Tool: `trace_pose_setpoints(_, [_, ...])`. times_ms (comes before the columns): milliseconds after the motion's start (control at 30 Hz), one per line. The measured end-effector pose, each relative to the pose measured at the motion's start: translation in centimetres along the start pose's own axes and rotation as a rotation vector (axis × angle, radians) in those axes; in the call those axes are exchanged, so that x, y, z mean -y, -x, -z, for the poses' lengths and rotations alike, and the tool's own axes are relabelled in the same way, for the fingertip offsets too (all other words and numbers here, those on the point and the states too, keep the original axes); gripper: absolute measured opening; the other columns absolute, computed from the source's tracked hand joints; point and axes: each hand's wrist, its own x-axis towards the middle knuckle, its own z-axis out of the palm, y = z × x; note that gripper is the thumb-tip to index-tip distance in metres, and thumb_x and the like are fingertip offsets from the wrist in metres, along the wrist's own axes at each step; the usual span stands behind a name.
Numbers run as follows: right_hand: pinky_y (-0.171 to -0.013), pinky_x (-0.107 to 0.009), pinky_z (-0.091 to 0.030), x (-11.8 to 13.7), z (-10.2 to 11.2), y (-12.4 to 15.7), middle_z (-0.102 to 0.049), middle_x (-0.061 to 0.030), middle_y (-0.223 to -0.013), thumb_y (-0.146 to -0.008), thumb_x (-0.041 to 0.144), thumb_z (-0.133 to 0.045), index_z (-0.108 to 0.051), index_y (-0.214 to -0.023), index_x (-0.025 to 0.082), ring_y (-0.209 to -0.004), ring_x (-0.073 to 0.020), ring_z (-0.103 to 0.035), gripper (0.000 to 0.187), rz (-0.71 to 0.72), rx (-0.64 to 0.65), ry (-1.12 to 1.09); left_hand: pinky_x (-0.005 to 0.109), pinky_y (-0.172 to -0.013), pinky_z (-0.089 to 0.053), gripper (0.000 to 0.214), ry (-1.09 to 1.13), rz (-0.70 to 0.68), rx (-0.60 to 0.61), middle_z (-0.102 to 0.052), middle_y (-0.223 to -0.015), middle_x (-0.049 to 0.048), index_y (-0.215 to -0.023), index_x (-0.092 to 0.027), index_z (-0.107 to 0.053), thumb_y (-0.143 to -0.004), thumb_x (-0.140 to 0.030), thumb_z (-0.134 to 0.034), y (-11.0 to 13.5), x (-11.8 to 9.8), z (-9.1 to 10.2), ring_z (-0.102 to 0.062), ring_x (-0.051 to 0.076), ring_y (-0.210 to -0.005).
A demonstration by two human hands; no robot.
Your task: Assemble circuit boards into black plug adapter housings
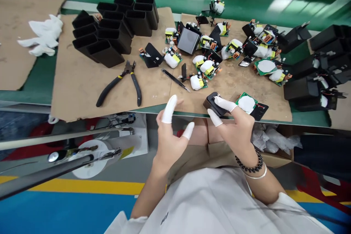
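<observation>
My right hand (237, 128), with white finger cots on thumb and index finger, grips a small black plastic case (210, 101) at the front edge of the cardboard. Just right of it lies a green circuit board (249, 96) with a round white pad, wired to a black end plate (259, 111). My left hand (170, 140) is in front of the table edge, empty, its thumb and index finger apart and also in white cots. Tweezers (175, 79) and black-handled cutting pliers (120, 82) lie beyond it on the cardboard.
Upright hollow black cases (109, 49) stand in a group at the left back. Several circuit board assemblies (205, 65) spread across the middle. More black cases (301, 87) are at the right. Crumpled white gloves (45, 34) lie far left. Below the edge is a box with plastic bags (274, 139).
</observation>
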Motion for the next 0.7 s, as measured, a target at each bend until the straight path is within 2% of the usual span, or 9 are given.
trace_pose_setpoints(100, [-0.095,-0.037,-0.069,-0.2,-0.4,0.0,-0.083,-0.0058,-0.118,-0.086,0.014,-0.081,-0.073,-0.129,0.025,-0.104,-0.0256,-0.082,0.045,-0.008,-0.097,-0.013,0.045,-0.124,-0.045,0.071,0.055,-0.053,-0.111,-0.068,-0.143,0.0083,-0.156,-0.03,-0.049,-0.091,-0.016,-0.075,0.8,0.3,0.7,-0.063,0.026,-0.136])
trace_pose_setpoints(133, [-0.094,-0.037,-0.069,-0.4,-0.7,0.0,-0.083,-0.0064,-0.119,-0.087,0.015,-0.079,-0.073,-0.129,0.025,-0.104,-0.0256,-0.082,0.044,-0.009,-0.091,-0.003,0.044,-0.123,-0.047,0.068,0.082,-0.062,-0.129,-0.069,-0.142,0.0077,-0.155,-0.03,-0.052,-0.092,-0.016,-0.074,0.8,0.3,0.5,-0.065,0.025,-0.135])
trace_pose_setpoints(200, [-0.092,-0.035,-0.069,-0.7,-1.1,0.1,-0.083,-0.0077,-0.118,-0.09,0.015,-0.076,-0.074,-0.126,0.023,-0.103,-0.0246,-0.082,0.037,-0.022,-0.012,0.011,0.043,-0.123,-0.048,0.063,0.141,-0.054,-0.091,-0.069,-0.144,0.0079,-0.153,-0.029,-0.053,-0.094,-0.017,-0.072,0.4,0.3,-0.2,-0.065,0.025,-0.136])
trace_pose_setpoints(300, [-0.094,-0.035,-0.069,-1.1,-1.4,0.1,-0.083,-0.0081,-0.119,-0.091,0.016,-0.074,-0.074,-0.126,0.022,-0.107,-0.0241,-0.081,0.035,-0.065,0.089,-0.04,0.044,-0.126,-0.047,0.063,0.226,-0.055,0.077,-0.062,-0.155,0.0111,-0.156,-0.028,-0.051,-0.097,-0.025,-0.072,-1.1,0.3,-2.0,-0.059,0.027,-0.145])
trace_pose_setpoints(433, [-0.104,-0.038,-0.066,-1.3,-1.2,0.3,-0.078,-0.0075,-0.133,-0.093,0.015,-0.07,-0.071,-0.132,0.024,-0.122,-0.0241,-0.077,0.04,-0.08,0.098,-0.137,0.044,-0.128,-0.045,0.073,0.293,-0.119,0.221,-0.056,-0.161,0.0146,-0.158,-0.025,-0.048,-0.092,-0.033,-0.079,-3.4,0.3,-4.2,-0.054,0.03,-0.151])
trace_pose_setpoints(600, [-0.11,-0.039,-0.063,-1.1,-1.4,0.5,-0.075,-0.0067,-0.14,-0.092,0.008,-0.066,-0.067,-0.141,0.026,-0.13,-0.0241,-0.073,0.052,-0.074,0.065,-0.175,0.044,-0.117,-0.056,0.069,0.2,-0.134,0.221,-0.07,-0.145,0.0148,-0.148,-0.02,-0.057,-0.088,-0.039,-0.084,-4.7,0.3,-5.1,-0.068,0.03,-0.136])
trace_pose_setpoints(700, [-0.11,-0.04,-0.062,-0.9,-1.4,0.5,-0.073,-0.0076,-0.142,-0.092,0.008,-0.064,-0.065,-0.144,0.026,-0.129,-0.0253,-0.073,0.055,-0.095,0.1,-0.166,0.043,-0.112,-0.06,0.064,0.086,-0.243,0.156,-0.074,-0.137,0.0147,-0.142,-0.018,-0.062,-0.086,-0.04,-0.084,-4.9,0.7,-5.0,-0.072,0.029,-0.129])
